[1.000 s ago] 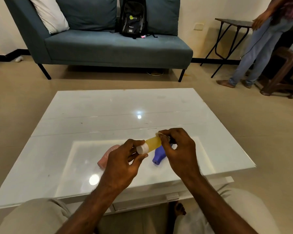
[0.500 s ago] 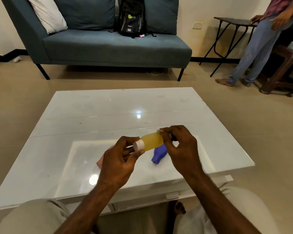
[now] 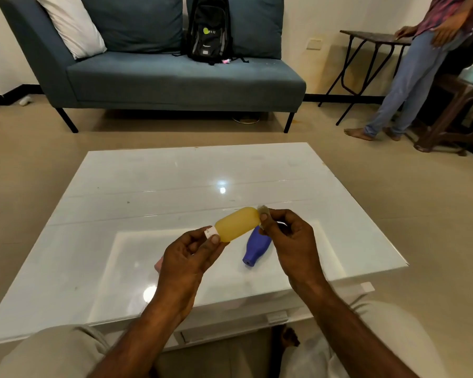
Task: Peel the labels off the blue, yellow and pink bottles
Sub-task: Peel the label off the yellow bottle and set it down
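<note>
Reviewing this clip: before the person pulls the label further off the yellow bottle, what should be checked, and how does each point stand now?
1. Left hand has a grip on the white cap end of the translucent yellow plastic bottle: ok.
2. Right hand pinches the pale label piece at the bottle's far end: ok.
3. Label fully detached: cannot tell.
4. Yellow bottle held clear above the glossy white table: ok.
5. Blue plastic bottle lying on the table, within reach: ok.
6. Pink bottle label state: cannot tell, mostly hidden behind the left hand.
</note>
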